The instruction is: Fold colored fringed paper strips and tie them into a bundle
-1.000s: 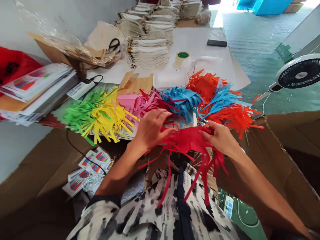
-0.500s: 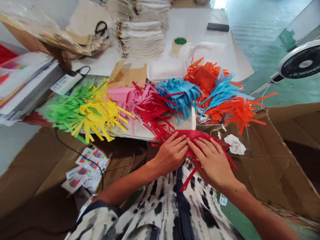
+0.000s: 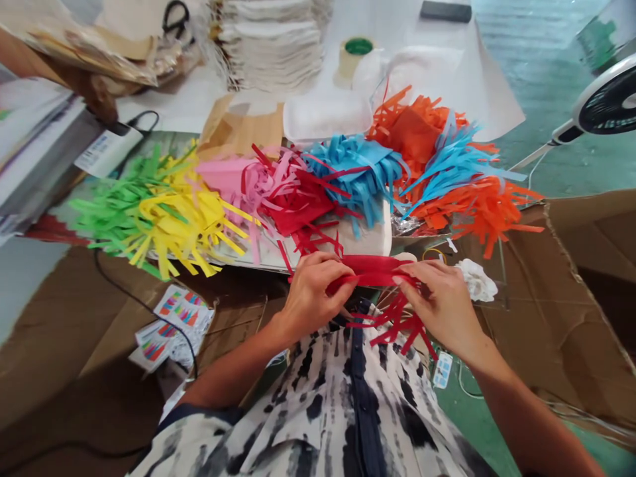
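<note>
A red fringed tissue-paper piece [image 3: 375, 270] is stretched between my hands at the table's front edge, its cut strips hanging down over my shirt. My left hand [image 3: 318, 285] pinches its left end between thumb and fingers. At the other end, my right hand [image 3: 437, 295] is closed on the paper. Just beyond lie more fringed paper bundles: red [image 3: 303, 202], blue [image 3: 358, 165], pink [image 3: 226, 175], yellow [image 3: 183, 212] and green [image 3: 119, 189]. Orange fringe [image 3: 407, 142] and a loose blue fringe [image 3: 450, 162] are on the right.
Behind the bundles stand a white tray [image 3: 328, 116], a tape roll [image 3: 355, 59] and stacked white bundles [image 3: 271, 46]. Scissors [image 3: 175, 18] lie far left, near another person's arm [image 3: 24, 56]. A fan [image 3: 609, 99] is at right. Cardboard [image 3: 536, 298] flanks me.
My hands were lying flat on the red paper with fingers extended. Now they grip its two ends and hold it up, folded into a narrow band. The view has shifted slightly.
</note>
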Demonstrator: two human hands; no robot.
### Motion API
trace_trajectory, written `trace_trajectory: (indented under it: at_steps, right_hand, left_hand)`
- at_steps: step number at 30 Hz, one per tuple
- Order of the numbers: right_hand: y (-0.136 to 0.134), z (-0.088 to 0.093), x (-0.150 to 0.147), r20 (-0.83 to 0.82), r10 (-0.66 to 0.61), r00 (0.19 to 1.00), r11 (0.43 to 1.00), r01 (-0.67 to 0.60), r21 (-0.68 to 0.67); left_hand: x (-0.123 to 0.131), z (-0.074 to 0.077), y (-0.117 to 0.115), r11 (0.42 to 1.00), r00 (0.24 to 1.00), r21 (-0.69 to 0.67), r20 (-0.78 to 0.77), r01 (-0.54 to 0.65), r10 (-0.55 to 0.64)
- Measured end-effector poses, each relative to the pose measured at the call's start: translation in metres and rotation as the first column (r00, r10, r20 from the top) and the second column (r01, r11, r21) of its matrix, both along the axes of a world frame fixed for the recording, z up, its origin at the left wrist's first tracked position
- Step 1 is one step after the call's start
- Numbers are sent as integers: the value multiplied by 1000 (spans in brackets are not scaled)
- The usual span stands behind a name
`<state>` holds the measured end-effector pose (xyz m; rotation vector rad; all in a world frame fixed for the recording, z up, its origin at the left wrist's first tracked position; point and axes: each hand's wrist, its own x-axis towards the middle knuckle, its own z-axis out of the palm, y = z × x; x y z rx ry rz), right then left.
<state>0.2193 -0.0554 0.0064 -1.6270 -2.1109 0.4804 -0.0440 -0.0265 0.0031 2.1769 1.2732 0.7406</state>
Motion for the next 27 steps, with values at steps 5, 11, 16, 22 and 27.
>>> trace_trajectory:
  at_steps: [5, 11, 16, 22, 27]
  right_hand:
    - [3, -4, -11, 127, -81, 989, 997, 80, 15]
    - [11, -1, -22, 365, -118, 924, 993, 101, 64]
    - [17, 3, -26, 439, -102, 893, 995, 100, 27]
    - [18, 4, -26, 454, -85, 887, 996, 78, 34]
    - [16, 5, -30, 441, -108, 891, 994, 99, 44]
  left_hand:
    - [3, -11, 3, 977, 983, 151, -82, -151, 164]
    - [9, -13, 12, 964, 950, 213, -235, -157, 206]
    - [11, -12, 20, 966, 931, 225, -311, -124, 192]
    - [10, -4, 19, 938, 951, 336, -251, -91, 182]
    - [22, -4, 1, 888, 940, 391, -322, 241, -114]
